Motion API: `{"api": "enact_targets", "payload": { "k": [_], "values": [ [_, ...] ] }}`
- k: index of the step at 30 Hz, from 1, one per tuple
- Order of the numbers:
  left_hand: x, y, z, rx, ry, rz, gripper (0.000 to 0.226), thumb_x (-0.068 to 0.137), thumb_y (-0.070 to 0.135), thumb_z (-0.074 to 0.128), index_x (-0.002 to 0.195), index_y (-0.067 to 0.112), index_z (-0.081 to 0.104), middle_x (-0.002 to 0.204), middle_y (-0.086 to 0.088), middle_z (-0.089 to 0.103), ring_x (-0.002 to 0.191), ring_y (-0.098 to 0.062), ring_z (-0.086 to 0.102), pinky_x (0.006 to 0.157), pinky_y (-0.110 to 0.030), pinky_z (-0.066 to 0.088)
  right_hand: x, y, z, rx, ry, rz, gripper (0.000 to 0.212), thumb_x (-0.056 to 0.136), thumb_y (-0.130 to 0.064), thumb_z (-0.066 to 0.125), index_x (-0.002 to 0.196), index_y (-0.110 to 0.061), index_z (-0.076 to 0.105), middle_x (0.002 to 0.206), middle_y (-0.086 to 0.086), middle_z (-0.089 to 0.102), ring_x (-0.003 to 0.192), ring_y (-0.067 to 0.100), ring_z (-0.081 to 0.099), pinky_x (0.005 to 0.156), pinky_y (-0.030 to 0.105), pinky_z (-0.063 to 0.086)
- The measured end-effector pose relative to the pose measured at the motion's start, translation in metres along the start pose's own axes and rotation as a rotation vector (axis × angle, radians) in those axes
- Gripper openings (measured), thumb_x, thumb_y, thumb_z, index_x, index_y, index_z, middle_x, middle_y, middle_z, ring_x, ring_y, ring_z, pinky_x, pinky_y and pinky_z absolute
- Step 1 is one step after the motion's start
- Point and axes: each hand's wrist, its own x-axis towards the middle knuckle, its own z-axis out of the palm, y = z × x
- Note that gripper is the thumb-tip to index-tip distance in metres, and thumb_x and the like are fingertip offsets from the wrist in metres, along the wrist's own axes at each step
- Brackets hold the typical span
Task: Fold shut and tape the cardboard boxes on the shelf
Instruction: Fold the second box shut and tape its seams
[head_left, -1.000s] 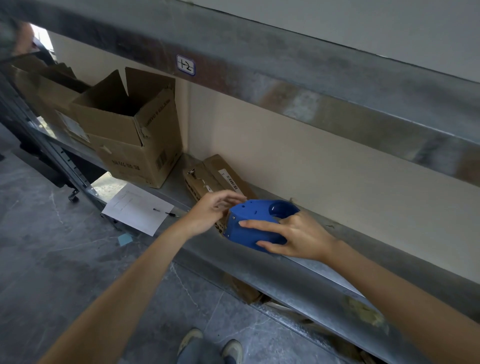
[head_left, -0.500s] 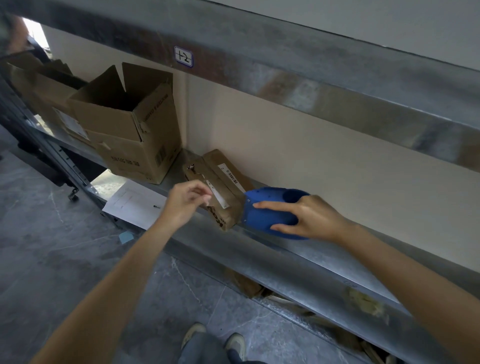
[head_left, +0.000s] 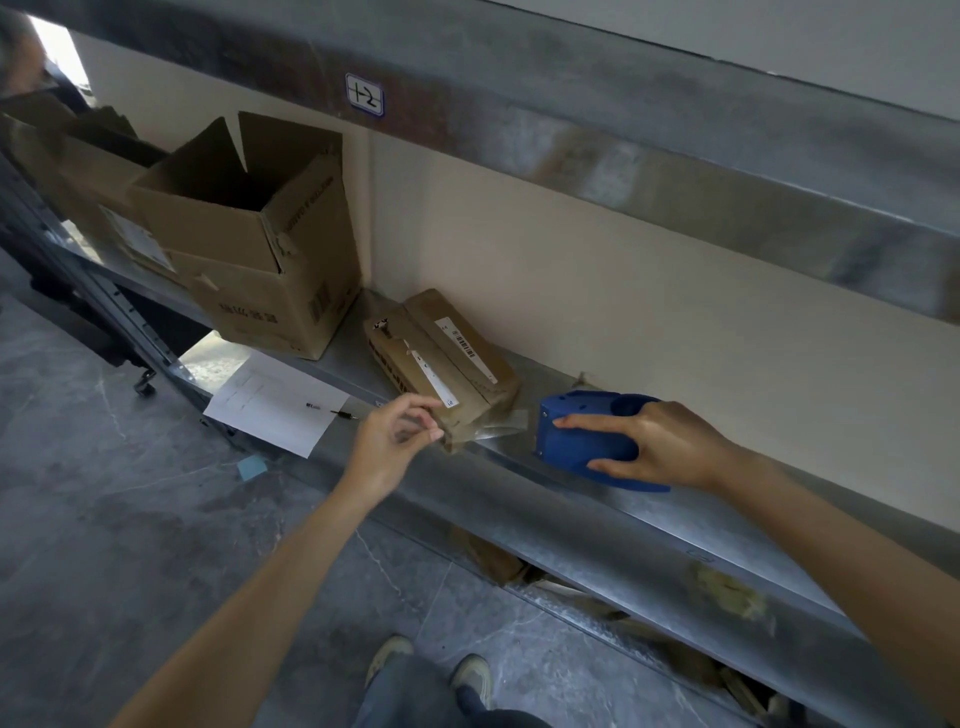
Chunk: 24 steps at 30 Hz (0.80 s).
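A small flat cardboard box (head_left: 441, 358) lies closed on the metal shelf (head_left: 649, 514), with white labels on top. A strip of clear tape (head_left: 498, 423) hangs off its near right corner. My left hand (head_left: 389, 441) hovers at the box's front corner, thumb and fingers pinched together; whether they hold tape I cannot tell. My right hand (head_left: 660, 447) grips the blue tape dispenser (head_left: 587, 436), which rests on the shelf to the right of the box. A larger cardboard box (head_left: 249, 244) stands further left with its flaps open.
More open boxes (head_left: 78, 171) stand at the far left of the shelf. A white sheet of paper (head_left: 275, 405) with a pen lies over the shelf's front edge. The upper shelf beam (head_left: 571, 130) hangs low overhead. My shoes (head_left: 431, 670) are on the grey floor below.
My right hand has pulled the blue dispenser rightward away from the small box and set it on the shelf. My left hand has moved from the box top to its front corner.
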Motion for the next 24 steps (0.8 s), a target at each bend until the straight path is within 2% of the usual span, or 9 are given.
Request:
{"api": "enact_targets", "payload": {
  "k": [3, 8, 11, 15, 19, 21, 23, 24],
  "values": [
    [0.0, -0.005, 0.006, 0.027, 0.013, 0.012, 0.043, 0.084, 0.001, 0.073, 0.119, 0.025, 0.066, 0.093, 0.007, 0.066, 0.087, 0.007, 0.063, 0.076, -0.004, 0.048, -0.001, -0.001, 0.001, 0.006, -0.005, 0.021, 0.063, 0.091, -0.054, 0.053, 0.137, -0.069, 0.013, 0.048, -0.006, 0.039, 0.043, 0.01, 0.03, 0.051, 0.027, 0.042],
    [0.002, -0.009, 0.014, 0.064, 0.048, 0.033, 0.042, 0.085, -0.003, 0.07, 0.122, 0.016, 0.068, 0.095, 0.004, 0.062, 0.086, -0.004, 0.064, 0.083, -0.016, 0.054, 0.0, -0.001, 0.006, 0.005, -0.007, 0.029, 0.066, 0.091, -0.055, 0.052, 0.135, -0.071, 0.006, 0.049, -0.003, 0.044, 0.044, 0.011, 0.034, 0.051, 0.028, 0.045],
    [0.0, -0.012, 0.019, 0.057, 0.099, 0.085, 0.04, 0.085, -0.003, 0.07, 0.121, 0.014, 0.068, 0.095, 0.003, 0.062, 0.083, 0.001, 0.062, 0.081, -0.011, 0.052, 0.001, -0.003, 0.008, 0.007, -0.006, 0.042, 0.067, 0.091, -0.053, 0.055, 0.136, -0.07, 0.009, 0.047, -0.005, 0.04, 0.043, 0.011, 0.034, 0.048, 0.028, 0.044],
    [-0.004, -0.018, 0.027, 0.067, 0.204, 0.132, 0.041, 0.082, -0.006, 0.073, 0.118, 0.012, 0.071, 0.116, -0.003, 0.052, 0.082, 0.003, 0.062, 0.085, -0.014, 0.053, 0.001, -0.006, 0.009, -0.011, -0.012, 0.075, 0.067, 0.091, -0.053, 0.056, 0.138, -0.068, 0.011, 0.045, -0.007, 0.032, 0.042, 0.009, 0.029, 0.048, 0.029, 0.044],
    [-0.003, -0.022, 0.035, 0.058, 0.295, 0.171, 0.042, 0.073, -0.011, 0.079, 0.107, 0.012, 0.074, 0.125, -0.004, 0.046, 0.077, -0.001, 0.058, 0.076, -0.011, 0.051, 0.0, -0.009, 0.01, -0.025, -0.039, 0.09, 0.062, 0.091, -0.051, 0.057, 0.143, -0.06, 0.023, 0.045, -0.011, 0.028, 0.041, 0.007, 0.027, 0.048, 0.027, 0.041],
    [0.0, -0.022, 0.038, 0.086, 0.324, 0.209, 0.038, 0.07, -0.006, 0.083, 0.102, 0.013, 0.075, 0.128, -0.005, 0.048, 0.086, -0.003, 0.057, 0.082, -0.017, 0.052, -0.001, -0.009, 0.01, -0.025, -0.036, 0.096, 0.062, 0.091, -0.05, 0.058, 0.142, -0.06, 0.023, 0.045, -0.011, 0.028, 0.041, 0.007, 0.027, 0.049, 0.027, 0.042],
    [0.003, -0.024, 0.04, 0.176, 0.341, 0.244, 0.033, 0.07, 0.002, 0.085, 0.098, 0.015, 0.075, 0.13, -0.002, 0.053, 0.109, -0.011, 0.053, 0.096, -0.031, 0.049, -0.001, -0.01, 0.009, -0.029, -0.027, 0.101, 0.062, 0.091, -0.051, 0.057, 0.14, -0.063, 0.019, 0.045, -0.009, 0.028, 0.042, 0.009, 0.028, 0.05, 0.029, 0.043],
    [0.005, -0.026, 0.04, 0.246, 0.33, 0.262, 0.029, 0.071, 0.006, 0.084, 0.097, 0.017, 0.073, 0.132, 0.001, 0.056, 0.122, -0.015, 0.049, 0.104, -0.037, 0.043, 0.0, -0.01, 0.008, -0.032, -0.021, 0.101, 0.062, 0.091, -0.051, 0.057, 0.139, -0.063, 0.02, 0.045, -0.009, 0.028, 0.043, 0.009, 0.028, 0.051, 0.03, 0.043]
  ]
}}
